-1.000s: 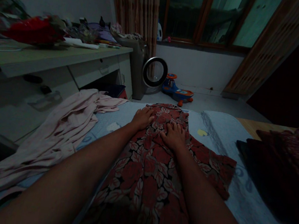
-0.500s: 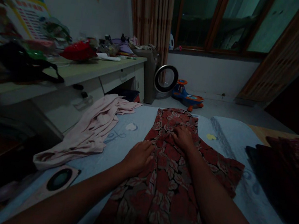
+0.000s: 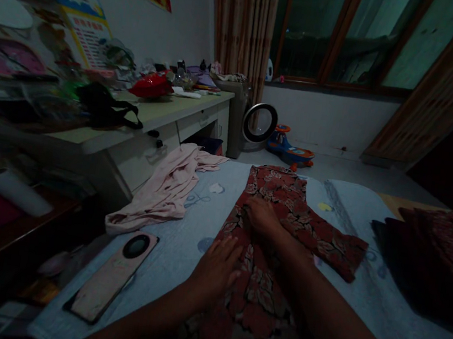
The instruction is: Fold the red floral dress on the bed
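A dark red, leaf-patterned garment (image 3: 276, 190) lies along the bed, one sleeve (image 3: 336, 251) spread to the right. My left hand (image 3: 218, 263) rests flat near its left edge, fingers outstretched on the cloth. Farther up, my right hand (image 3: 264, 219) has its fingers curled onto the cloth, gripping it near the left side. Creases run through the fabric below that hand. My forearms cover part of the garment's lower portion.
A pale pink garment (image 3: 165, 189) and a phone in a patterned case (image 3: 114, 280) lie on the light blue bed cover (image 3: 208, 211) at left. Dark folded clothes (image 3: 431, 263) are stacked at right. A cluttered desk (image 3: 167, 114) stands along the left wall; a ride-on toy (image 3: 290, 147) is beyond the bed.
My right hand has moved left across the garment to its left side, taking the cloth there. The left hand sits a little lower. The view has turned left, showing the whole phone.
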`<state>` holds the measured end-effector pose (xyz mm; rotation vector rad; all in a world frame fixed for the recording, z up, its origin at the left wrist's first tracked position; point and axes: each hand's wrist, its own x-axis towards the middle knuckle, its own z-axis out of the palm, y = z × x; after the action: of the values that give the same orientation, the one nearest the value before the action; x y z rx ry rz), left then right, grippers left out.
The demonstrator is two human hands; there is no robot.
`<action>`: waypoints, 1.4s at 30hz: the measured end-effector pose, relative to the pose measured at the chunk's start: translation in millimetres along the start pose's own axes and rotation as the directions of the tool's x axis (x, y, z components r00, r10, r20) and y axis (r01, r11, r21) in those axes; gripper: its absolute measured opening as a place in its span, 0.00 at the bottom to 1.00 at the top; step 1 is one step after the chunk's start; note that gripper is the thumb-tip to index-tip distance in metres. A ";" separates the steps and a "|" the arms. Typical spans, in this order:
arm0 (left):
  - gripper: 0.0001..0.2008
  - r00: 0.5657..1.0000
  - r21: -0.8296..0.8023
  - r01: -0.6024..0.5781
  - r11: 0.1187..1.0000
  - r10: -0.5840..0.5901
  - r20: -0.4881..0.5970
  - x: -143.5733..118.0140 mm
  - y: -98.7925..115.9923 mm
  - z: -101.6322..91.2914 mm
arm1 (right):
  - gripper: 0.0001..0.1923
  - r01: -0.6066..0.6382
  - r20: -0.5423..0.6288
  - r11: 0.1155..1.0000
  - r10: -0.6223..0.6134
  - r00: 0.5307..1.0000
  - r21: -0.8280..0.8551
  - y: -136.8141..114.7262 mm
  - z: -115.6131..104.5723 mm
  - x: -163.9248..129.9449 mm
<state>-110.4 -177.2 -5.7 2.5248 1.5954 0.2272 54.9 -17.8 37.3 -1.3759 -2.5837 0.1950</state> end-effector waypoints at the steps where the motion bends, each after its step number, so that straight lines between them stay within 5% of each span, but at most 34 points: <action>1: 0.29 1.000 0.001 -0.006 1.000 0.006 -0.008 -6.5 2.2 1.0 | 0.20 0.050 -0.005 0.999 -0.050 0.999 0.022 -11.4 6.8 -3.5; 9: 0.27 0.991 -0.050 -0.105 0.993 0.100 -0.088 -55.4 14.6 -2.5 | 0.23 0.043 0.008 0.999 -0.043 0.999 -0.032 -42.1 37.1 -22.3; 16: 0.17 0.965 -0.287 -0.225 0.931 0.173 -0.195 -87.2 15.8 -13.8 | 0.21 0.081 -0.018 0.992 -0.083 0.996 -0.101 -65.7 39.4 -54.5; 20: 0.11 0.929 -0.413 -0.237 0.880 0.081 -0.361 -91.0 15.0 -14.8 | 0.19 0.155 -0.002 0.985 -0.156 0.988 -0.082 -81.3 33.8 -72.8; 24: 0.12 0.856 -0.404 -0.045 0.914 -0.173 -0.487 -90.7 9.0 -15.3 | 0.19 0.195 0.025 0.980 -0.194 0.981 -0.049 -93.0 29.2 -88.9; 27: 0.14 0.840 -0.337 0.132 0.932 -0.285 -0.461 -90.7 1.5 -12.8 | 0.19 0.150 -0.005 0.988 -0.150 0.989 -0.020 -97.7 24.7 -101.3; 30: 0.17 0.873 -0.246 0.212 0.946 -0.296 -0.387 -91.5 -3.8 -7.2 | 0.18 -0.050 -0.105 0.997 0.045 0.993 -0.050 -97.9 19.8 -112.0; 34: 0.23 0.934 -0.182 0.192 0.964 -0.236 -0.267 -93.6 -4.5 -2.6 | 0.15 -0.292 -0.150 0.952 0.277 0.949 -0.088 -92.1 19.1 -119.3; 42: 0.21 0.971 -0.260 0.090 0.961 -0.143 -0.193 -94.3 -4.7 -9.3 | 0.11 -0.347 -0.075 0.936 0.350 0.934 0.058 -89.6 21.6 -112.7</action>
<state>-156.5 -260.0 -2.3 2.2693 1.6625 0.6578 38.9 -161.7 21.8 -1.7775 -2.2355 0.2402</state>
